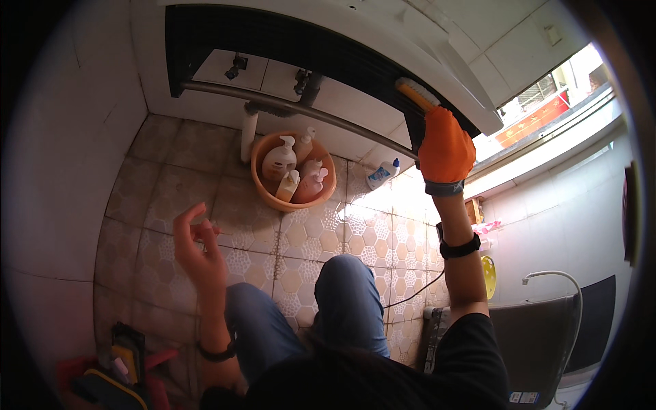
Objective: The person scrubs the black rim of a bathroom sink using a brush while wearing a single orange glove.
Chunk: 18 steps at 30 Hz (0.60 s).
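My right hand, in an orange glove with a grey cuff, is raised at the upper right and closed round a scrub brush. The brush has a yellow handle and pale bristles, and it lies against the dark lower frame of a white sink or counter. My left hand is bare and hangs over the tiled floor left of my knees. Its fingers are loosely bent and apart, with nothing in them. Nearest to it is an orange basin holding several pump bottles.
A white bottle with a blue cap stands on the floor by the wall. Under the counter run a metal bar and a drain pipe. Behind my right arm is a grey appliance with a hose. Red and yellow items lie lower left.
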Motion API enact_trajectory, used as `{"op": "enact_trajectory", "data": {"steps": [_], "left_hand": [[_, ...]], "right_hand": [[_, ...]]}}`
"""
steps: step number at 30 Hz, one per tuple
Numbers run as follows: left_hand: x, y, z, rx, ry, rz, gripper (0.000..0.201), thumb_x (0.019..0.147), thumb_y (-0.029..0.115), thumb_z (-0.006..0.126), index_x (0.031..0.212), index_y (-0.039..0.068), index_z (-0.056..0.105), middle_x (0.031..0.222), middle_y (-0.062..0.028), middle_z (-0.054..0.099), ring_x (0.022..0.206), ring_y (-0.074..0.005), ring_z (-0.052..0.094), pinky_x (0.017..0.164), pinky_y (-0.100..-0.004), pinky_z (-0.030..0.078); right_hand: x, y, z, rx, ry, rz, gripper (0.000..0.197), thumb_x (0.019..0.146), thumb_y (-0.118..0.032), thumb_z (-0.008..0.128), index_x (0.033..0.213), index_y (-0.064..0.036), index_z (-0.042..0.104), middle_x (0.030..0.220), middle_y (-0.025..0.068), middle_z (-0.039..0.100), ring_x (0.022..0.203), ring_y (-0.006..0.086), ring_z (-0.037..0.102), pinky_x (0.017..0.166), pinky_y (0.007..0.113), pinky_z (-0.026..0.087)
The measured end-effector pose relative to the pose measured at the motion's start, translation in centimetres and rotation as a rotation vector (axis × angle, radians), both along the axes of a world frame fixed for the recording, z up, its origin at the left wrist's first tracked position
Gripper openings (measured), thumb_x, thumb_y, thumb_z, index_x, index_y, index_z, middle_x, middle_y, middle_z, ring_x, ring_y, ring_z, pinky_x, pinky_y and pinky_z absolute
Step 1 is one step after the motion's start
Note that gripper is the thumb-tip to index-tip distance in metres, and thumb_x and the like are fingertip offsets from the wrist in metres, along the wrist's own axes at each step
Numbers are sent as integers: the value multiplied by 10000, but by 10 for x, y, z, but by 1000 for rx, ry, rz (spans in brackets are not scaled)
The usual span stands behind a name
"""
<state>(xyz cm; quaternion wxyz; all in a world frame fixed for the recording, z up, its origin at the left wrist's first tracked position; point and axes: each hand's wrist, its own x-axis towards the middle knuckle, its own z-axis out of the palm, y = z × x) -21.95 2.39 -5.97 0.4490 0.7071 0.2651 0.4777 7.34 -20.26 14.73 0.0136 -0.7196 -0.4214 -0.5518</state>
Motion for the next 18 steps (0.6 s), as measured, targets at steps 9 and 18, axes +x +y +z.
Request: {"op": "enact_trajectory", "data": {"steps": [9,18], "left_hand": [[8,-4,8,-35,44,-60,211,1073,39,571,1264,29,659,1221,-95,724,757,-137,708,728,-311,564],[0,5,0,-21,50,-42,194,1081,80,582,1248,23,663,1187,-86,732,742,-135,708,707,-302,551]], "right_hand": [[5,2,-4,96,-6,46,203,847,-58,665,1019,-163,689,804,78,673,664,343,653,622,448,511],[0,0,-2,97,56,26,202,834,-27,707,998,-145,697,809,78,700,662,334,681,607,411,536]]}}
